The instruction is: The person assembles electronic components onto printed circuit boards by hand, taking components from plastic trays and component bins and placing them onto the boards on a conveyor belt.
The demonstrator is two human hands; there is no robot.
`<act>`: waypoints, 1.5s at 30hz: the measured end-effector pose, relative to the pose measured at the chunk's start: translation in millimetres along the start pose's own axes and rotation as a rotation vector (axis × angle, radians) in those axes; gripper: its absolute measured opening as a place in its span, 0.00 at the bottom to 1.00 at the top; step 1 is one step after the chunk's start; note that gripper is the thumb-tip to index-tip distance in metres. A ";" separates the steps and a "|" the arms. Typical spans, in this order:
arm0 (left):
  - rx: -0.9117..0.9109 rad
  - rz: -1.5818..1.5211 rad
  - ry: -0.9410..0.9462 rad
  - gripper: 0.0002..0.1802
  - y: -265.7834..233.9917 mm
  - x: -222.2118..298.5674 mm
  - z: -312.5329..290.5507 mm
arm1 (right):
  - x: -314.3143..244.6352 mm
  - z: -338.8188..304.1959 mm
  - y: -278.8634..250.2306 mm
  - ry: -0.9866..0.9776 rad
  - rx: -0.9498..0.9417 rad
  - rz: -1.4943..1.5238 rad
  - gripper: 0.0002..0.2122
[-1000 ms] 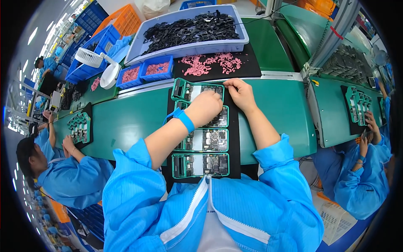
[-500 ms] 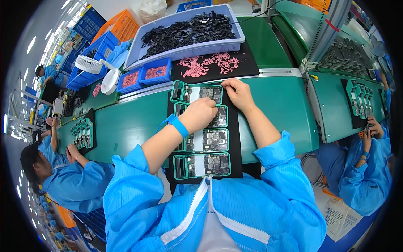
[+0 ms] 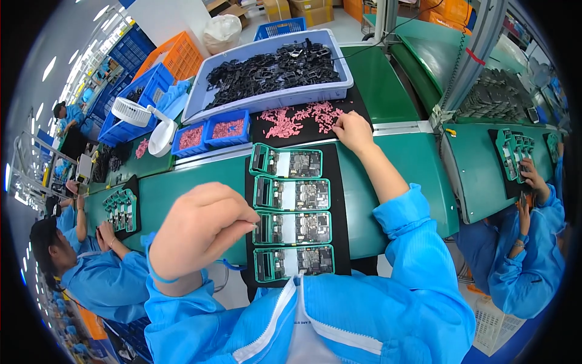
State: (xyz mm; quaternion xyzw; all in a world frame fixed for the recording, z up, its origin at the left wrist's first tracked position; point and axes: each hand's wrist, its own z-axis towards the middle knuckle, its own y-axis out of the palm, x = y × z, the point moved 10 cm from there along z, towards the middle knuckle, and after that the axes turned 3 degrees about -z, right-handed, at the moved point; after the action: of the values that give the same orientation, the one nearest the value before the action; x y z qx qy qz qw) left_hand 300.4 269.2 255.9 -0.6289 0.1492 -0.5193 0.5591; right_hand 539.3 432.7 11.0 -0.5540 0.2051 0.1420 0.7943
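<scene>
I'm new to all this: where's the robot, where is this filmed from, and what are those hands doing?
There's no robot: these are a person's own bare hands, seen through a wide fisheye camera on their head, which bends straight edges. Four green-framed units with circuit boards lie in a column on a black mat. The left hand is raised beside them, fingertips pinched together; the right hand is by the loose pink pieces. Whether either holds anything is too small to tell. Beyond stands a big tub of black parts.
</scene>
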 end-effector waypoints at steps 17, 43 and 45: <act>-0.112 0.245 0.009 0.06 167.9 -235.5 213.8 | -36.2 -46.5 -16.3 -0.077 0.007 0.076 0.04; -0.140 0.128 -0.029 0.07 154.4 -161.9 155.4 | -28.8 -83.1 -4.9 -0.169 -0.078 0.084 0.04; -0.139 0.048 -0.007 0.07 152.1 -135.9 119.8 | -30.0 -87.4 -2.9 -0.157 -0.096 0.100 0.04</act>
State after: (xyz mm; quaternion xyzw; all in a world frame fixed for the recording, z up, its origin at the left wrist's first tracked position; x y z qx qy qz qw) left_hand 401.9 389.1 79.0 -0.6641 0.1980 -0.4922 0.5267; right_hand 499.7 349.7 1.5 -0.5677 0.1625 0.2343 0.7723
